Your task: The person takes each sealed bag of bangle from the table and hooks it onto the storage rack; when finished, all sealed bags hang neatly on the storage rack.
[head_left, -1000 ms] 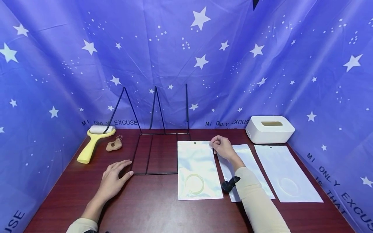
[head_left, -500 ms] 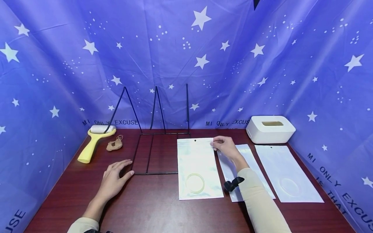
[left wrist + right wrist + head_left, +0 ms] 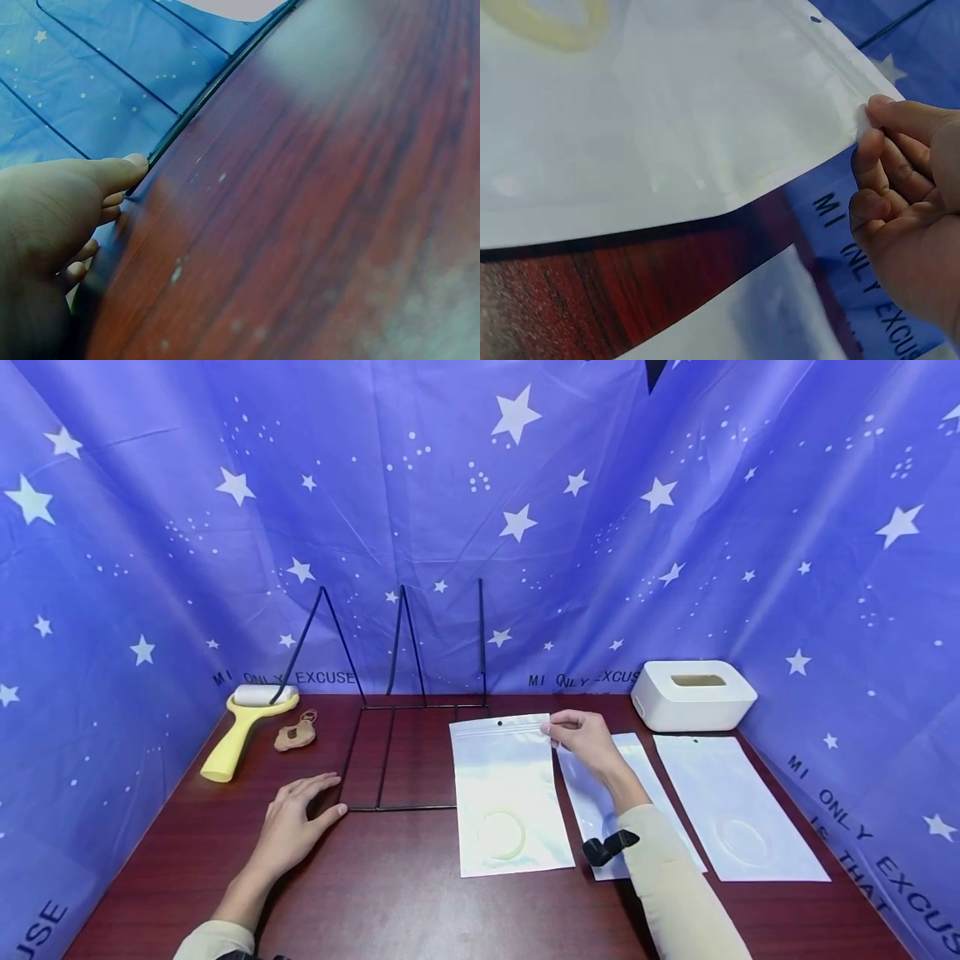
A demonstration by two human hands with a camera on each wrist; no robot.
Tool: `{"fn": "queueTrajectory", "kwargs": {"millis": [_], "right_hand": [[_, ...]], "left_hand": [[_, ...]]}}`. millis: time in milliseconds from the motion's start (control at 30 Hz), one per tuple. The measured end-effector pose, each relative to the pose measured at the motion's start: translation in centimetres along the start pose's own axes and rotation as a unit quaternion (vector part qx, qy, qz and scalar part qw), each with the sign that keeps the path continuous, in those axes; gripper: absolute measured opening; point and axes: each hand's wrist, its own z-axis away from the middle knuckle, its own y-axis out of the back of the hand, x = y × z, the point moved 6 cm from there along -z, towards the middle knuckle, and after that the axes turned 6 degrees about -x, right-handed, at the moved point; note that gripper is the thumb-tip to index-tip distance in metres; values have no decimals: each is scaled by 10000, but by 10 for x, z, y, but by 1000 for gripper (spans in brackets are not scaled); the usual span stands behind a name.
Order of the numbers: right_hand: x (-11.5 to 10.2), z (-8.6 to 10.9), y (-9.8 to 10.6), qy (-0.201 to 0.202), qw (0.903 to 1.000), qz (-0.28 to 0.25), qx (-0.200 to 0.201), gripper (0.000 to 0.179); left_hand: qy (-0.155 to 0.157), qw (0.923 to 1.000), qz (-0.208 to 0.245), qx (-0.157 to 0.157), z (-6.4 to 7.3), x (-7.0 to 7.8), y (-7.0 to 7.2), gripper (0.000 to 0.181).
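My right hand [image 3: 588, 745] pinches the top right corner of a white zip bag [image 3: 510, 793] between thumb and fingers. A pale yellow ring [image 3: 577, 34] shows through the lower part of the bag. The bag's upper edge is raised and overlaps the right side of a black wire rack [image 3: 416, 807]. My left hand [image 3: 296, 818] rests at the rack's near left corner with relaxed fingers. In the left wrist view its thumb tip [image 3: 136, 160] is right at the front bar. The rack's right front part is hidden behind the bag.
Two more white bags, one [image 3: 660, 802] partly under my right forearm and one [image 3: 738, 802] farther right, lie on the dark red table [image 3: 390, 893]. A white tissue box [image 3: 693, 714] stands behind them. A yellow-handled roller [image 3: 238, 735] and a small brown tag-like piece [image 3: 296, 735] lie left.
The top edge of the held bag has risen and shifted slightly left, with the right hand moving a little up and right. The left hand stays at the rack corner.
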Motion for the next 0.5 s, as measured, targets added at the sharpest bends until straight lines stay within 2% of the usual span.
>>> {"fn": "queueTrajectory", "kwargs": {"millis": [333,500], "right_hand": [[-29,28,4,471,9982,169,337,32],[-50,44,2,876,9949,21,507,30]], "left_hand": [[-18,10000,-8,4,1,1,0,48],[-23,10000,-17,-10,1,2,0,48]]}}
